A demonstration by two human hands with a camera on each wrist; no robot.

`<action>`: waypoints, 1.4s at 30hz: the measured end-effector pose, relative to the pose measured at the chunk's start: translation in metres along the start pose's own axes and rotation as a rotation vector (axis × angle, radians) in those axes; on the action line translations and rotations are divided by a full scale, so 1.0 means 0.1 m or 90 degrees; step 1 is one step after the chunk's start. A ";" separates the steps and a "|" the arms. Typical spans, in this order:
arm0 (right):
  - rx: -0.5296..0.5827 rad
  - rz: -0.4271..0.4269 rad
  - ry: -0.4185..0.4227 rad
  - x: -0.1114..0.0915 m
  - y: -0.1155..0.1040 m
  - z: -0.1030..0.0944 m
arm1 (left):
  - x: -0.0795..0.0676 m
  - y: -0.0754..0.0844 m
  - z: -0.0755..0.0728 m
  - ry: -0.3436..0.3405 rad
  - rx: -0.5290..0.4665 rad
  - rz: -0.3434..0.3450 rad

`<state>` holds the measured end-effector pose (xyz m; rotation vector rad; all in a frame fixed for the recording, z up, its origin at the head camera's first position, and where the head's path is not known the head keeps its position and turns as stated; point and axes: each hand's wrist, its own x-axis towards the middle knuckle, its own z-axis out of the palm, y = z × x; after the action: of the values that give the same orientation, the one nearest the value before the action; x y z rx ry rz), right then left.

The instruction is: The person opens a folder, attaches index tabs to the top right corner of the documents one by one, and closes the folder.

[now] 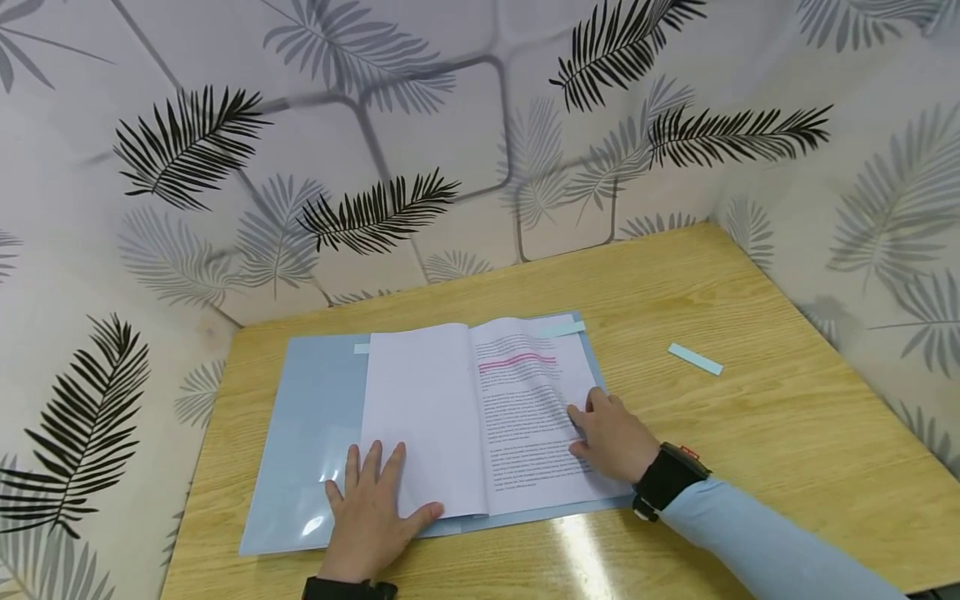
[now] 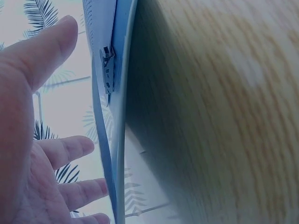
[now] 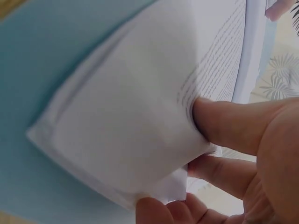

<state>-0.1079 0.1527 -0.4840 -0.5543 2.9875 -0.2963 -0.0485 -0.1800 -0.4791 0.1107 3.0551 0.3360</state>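
On the table lies a light-blue folder (image 1: 300, 433), opened, with printed white pages inside. Its left page (image 1: 423, 400) is blank; the right page (image 1: 536, 442) carries text and a pink highlighted line near the top. My left hand (image 1: 371, 517) rests with fingers spread over the lower edge of the left page and the cover. In the left wrist view a metal clip (image 2: 107, 70) shows inside the folder. At the right page's outer edge, my right hand (image 1: 618, 437) pinches the paper between thumb and fingers, and the sheet bends there in the right wrist view.
A pale strip (image 1: 561, 330) sticks out from the right page's top corner, and a similar tab (image 1: 362, 349) shows at the upper left. Another pale strip (image 1: 695, 359) lies on the wooden table (image 1: 787, 450) to the right. Leaf-patterned cloth (image 1: 465, 125) hangs behind.
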 end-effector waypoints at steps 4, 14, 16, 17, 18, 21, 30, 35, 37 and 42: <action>-0.010 -0.002 0.007 -0.01 -0.03 0.02 | 0.00 0.00 -0.01 0.001 -0.005 0.006; 0.079 -0.006 0.002 -0.04 0.00 0.03 | 0.00 0.00 -0.01 0.004 0.004 0.014; 0.074 -0.019 0.015 -0.05 0.02 0.02 | 0.00 0.00 -0.01 0.007 0.005 0.016; 0.077 -0.023 0.019 -0.05 0.03 0.01 | 0.00 0.00 -0.01 0.007 0.005 0.016; 0.081 -0.025 0.020 -0.05 0.04 0.00 | 0.00 0.00 -0.01 0.008 0.005 0.017; 0.099 -0.021 0.011 -0.05 0.06 -0.02 | 0.00 -0.01 -0.01 0.009 0.007 0.018; 0.205 0.050 -0.022 -0.05 0.22 0.00 | 0.00 -0.02 -0.01 0.007 0.003 0.016; 0.383 0.075 -0.047 -0.04 0.42 -0.10 | 0.00 -0.02 -0.02 0.021 0.005 0.018; 0.471 0.073 -0.050 -0.04 0.48 -0.18 | 0.00 -0.02 -0.03 0.027 0.004 0.016; 0.698 0.042 -0.089 0.02 0.61 -0.25 | -0.01 0.00 -0.05 0.037 0.010 0.002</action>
<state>-0.1343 0.2118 -0.4719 -0.2993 2.1901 -1.6158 -0.0481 -0.1811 -0.4737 0.1078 3.1159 0.3223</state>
